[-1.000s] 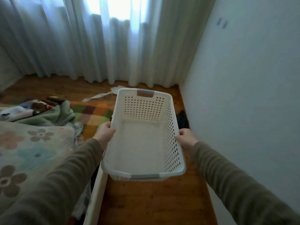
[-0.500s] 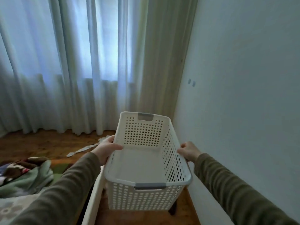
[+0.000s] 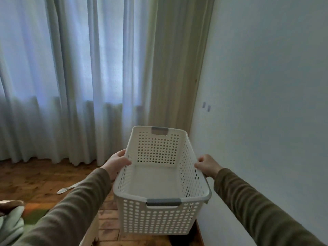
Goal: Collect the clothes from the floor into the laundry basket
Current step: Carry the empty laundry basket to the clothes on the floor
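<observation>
I hold an empty white perforated laundry basket (image 3: 156, 217) with grey handles in front of me, above the wooden floor. My left hand (image 3: 116, 163) grips its left rim and my right hand (image 3: 206, 165) grips its right rim. A pale, narrow piece of clothing (image 3: 66, 189) lies on the floor to the left, partly hidden by my left sleeve. A dark garment (image 3: 184, 238) shows on the floor just under the basket, next to the wall.
Long pale curtains (image 3: 79, 86) cover the window ahead. A plain wall (image 3: 266, 103) runs close along the right. A bed edge (image 3: 88, 237) with green bedding (image 3: 10, 224) sits at the lower left. A checked rug (image 3: 33, 212) peeks out beside it.
My view has tilted upward, so the curtains fill more of the frame and the bed has slid out at the lower left. The basket stays held in both hands, now seen more from the front.
</observation>
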### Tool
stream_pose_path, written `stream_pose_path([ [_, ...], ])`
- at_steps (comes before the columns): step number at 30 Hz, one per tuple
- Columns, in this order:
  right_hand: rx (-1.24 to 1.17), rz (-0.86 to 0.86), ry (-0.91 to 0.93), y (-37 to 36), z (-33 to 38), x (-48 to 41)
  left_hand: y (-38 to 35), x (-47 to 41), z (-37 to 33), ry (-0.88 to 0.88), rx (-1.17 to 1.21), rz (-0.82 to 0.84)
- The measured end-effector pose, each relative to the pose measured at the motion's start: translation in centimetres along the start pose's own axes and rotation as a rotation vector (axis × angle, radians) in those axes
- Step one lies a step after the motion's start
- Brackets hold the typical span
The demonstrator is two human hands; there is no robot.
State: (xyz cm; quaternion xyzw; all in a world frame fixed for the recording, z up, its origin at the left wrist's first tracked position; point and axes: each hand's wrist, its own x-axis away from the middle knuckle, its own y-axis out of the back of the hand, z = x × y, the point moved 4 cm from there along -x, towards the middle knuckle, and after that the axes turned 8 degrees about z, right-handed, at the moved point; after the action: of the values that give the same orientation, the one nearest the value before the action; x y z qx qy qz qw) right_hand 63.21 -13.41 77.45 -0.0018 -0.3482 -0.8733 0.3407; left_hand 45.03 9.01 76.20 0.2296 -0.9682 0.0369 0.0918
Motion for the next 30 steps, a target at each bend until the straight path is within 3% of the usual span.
stream_pose_path([
  [11, -0.051, 0.035, -0.040, 2.1, 0.1, -13.2, 0.7, -13.1, -2.2, -0.013, -0.025, -0.023],
  [30, -0.064, 0.136, -0.157, 6.1, -3.5, -37.4, -0.4, -36.3, -1.6, 0.120, -0.065, -0.098],
])
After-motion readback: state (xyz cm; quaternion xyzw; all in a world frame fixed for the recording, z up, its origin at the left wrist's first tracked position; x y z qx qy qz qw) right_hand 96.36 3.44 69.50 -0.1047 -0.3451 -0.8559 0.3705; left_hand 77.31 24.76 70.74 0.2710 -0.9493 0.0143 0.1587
